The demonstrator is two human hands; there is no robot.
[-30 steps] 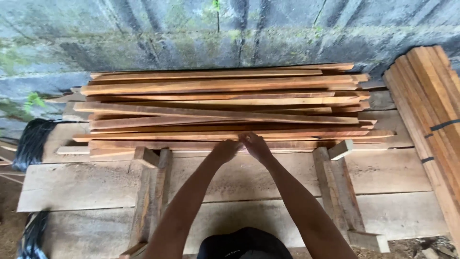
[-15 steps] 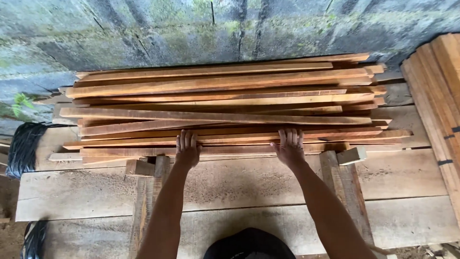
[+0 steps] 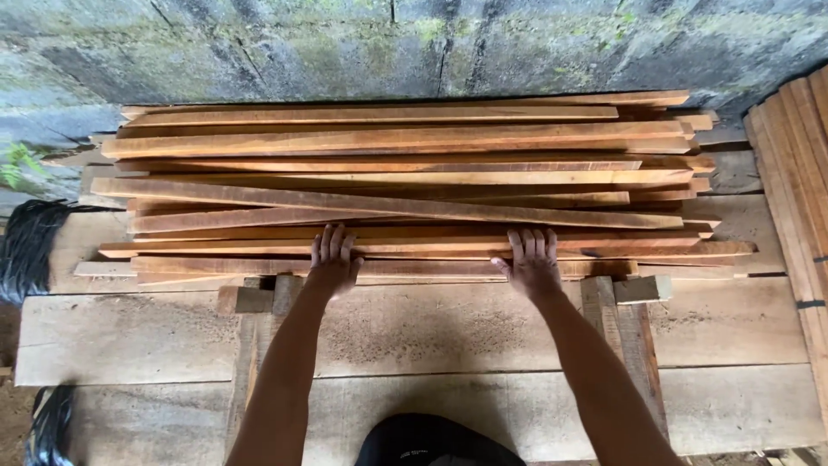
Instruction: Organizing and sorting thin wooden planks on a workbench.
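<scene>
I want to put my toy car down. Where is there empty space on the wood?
The broad pale planks lie bare between the left hand and right hand, and toward you. Crowded: the stacked strips by the wall, and the bundle at right.

1. A pile of wooden slats (image 3: 405, 185) lies across the wide planks (image 3: 431, 328), with the slats running from left to right.
2. Behind the pile stands a wall (image 3: 388, 43).
3. The left hand (image 3: 332, 263) lies flat on the nearest slats, left of the middle.
4. The right hand (image 3: 532, 263) lies flat on the same slats, right of the middle, well apart from the left hand.
5. A second stack of slats (image 3: 798, 190) lies at the right edge, beside the pile.
6. A small wood block (image 3: 642, 289) sits on the planks, just before the pile, right of the right hand.
7. A bundle of straps (image 3: 30, 250) lies at the left end of the planks.
</scene>
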